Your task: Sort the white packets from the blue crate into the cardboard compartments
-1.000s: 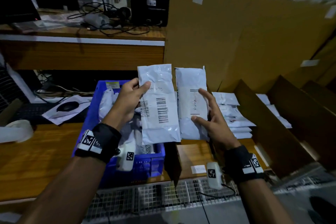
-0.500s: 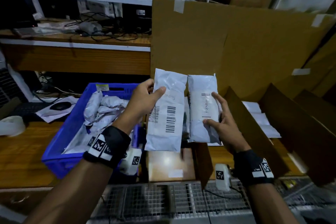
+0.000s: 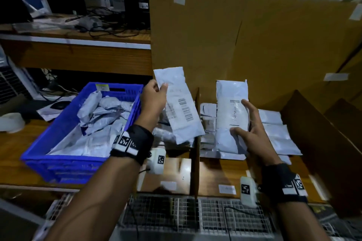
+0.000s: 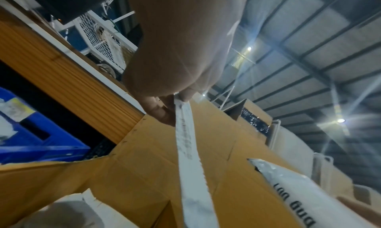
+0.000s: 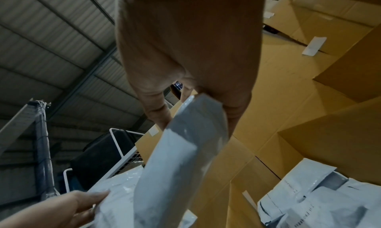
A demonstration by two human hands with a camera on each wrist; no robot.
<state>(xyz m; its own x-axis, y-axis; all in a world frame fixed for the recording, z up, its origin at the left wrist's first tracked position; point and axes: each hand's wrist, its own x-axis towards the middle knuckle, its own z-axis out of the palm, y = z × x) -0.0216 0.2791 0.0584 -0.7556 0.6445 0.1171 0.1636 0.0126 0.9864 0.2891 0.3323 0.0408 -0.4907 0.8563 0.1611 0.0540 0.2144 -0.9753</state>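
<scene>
— What's changed?
— The two packets have drawn apart; the left one now tilts over the divider (image 3: pixel 196 123).
— The grips?
— The left hand (image 3: pixel 153 100) pinches the barcode packet (image 3: pixel 179 103); the right hand (image 3: pixel 249 133) is clamped on the second packet (image 3: pixel 231 111), above the stacked packets (image 3: pixel 278 135). The blue crate (image 3: pixel 64 154) sits left.

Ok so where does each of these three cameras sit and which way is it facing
Head: worn on the head, looking forward and down at the blue crate and cardboard compartments; both forearms and hands show, left hand, right hand.
Left wrist: looks along the palm, up toward the roof; the fingers pinch a thin packet.
Right wrist: also tilted up; the fingers hold a packet.
Shared: both wrist views show the roof beams; the right wrist view also catches the left hand.
</scene>
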